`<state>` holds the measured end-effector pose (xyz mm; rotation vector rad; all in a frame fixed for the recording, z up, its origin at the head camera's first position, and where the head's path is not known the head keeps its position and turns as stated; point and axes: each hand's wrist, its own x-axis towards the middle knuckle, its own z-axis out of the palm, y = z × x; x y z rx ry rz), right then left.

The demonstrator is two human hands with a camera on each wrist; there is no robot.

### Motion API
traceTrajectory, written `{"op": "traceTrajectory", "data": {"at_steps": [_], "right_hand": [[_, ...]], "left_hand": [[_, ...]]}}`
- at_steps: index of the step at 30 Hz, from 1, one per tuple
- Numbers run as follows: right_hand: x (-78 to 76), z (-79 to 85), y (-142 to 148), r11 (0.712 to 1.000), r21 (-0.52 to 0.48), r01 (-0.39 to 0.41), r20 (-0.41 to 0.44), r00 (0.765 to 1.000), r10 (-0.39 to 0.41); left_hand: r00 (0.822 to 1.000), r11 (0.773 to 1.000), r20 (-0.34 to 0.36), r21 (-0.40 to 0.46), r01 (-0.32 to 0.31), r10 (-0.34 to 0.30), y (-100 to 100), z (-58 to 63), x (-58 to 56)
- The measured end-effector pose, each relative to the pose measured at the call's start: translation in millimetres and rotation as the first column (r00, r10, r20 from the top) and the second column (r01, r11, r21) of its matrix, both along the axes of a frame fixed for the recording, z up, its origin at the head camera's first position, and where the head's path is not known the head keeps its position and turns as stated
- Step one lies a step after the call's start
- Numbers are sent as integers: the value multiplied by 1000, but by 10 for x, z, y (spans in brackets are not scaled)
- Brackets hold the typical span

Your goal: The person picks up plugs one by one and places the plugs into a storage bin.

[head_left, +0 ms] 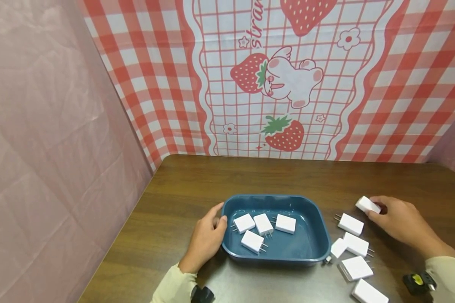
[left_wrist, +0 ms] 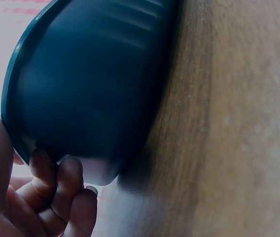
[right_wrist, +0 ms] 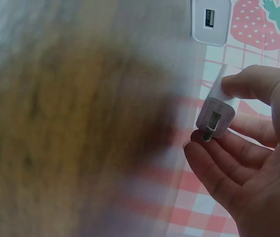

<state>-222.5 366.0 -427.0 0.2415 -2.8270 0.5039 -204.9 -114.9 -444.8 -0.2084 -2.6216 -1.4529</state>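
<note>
In the head view, my left hand (head_left: 206, 238) grips the left end of a dark blue rectangular tray (head_left: 273, 260), its fingers curled at the rim. The left wrist view shows those fingers (left_wrist: 70, 185) against the outer wall. Inside the tray lie several white plug chargers (head_left: 285, 224), their metal prongs pointing different ways. To the right of the tray, my right hand (head_left: 402, 219) pinches another white charger (head_left: 367, 205) between thumb and fingers. Its prong end faces the camera in the right wrist view, and the palm is beside it.
Several more white chargers (head_left: 355, 268) lie on the brown wooden table (head_left: 189, 176), between the tray and my right hand. One charger (right_wrist: 211, 19) shows its USB port in the right wrist view. A red checked strawberry cloth (head_left: 167, 75) hangs behind the table.
</note>
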Motion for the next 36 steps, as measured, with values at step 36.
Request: {"op": "traceTrajectory", "data": {"at_steps": [36], "right_hand": [[173, 153, -356, 920, -390, 26, 7, 1000, -26]], "left_hand": [[1000, 1000, -3, 9, -1, 1, 2, -11, -2]]}}
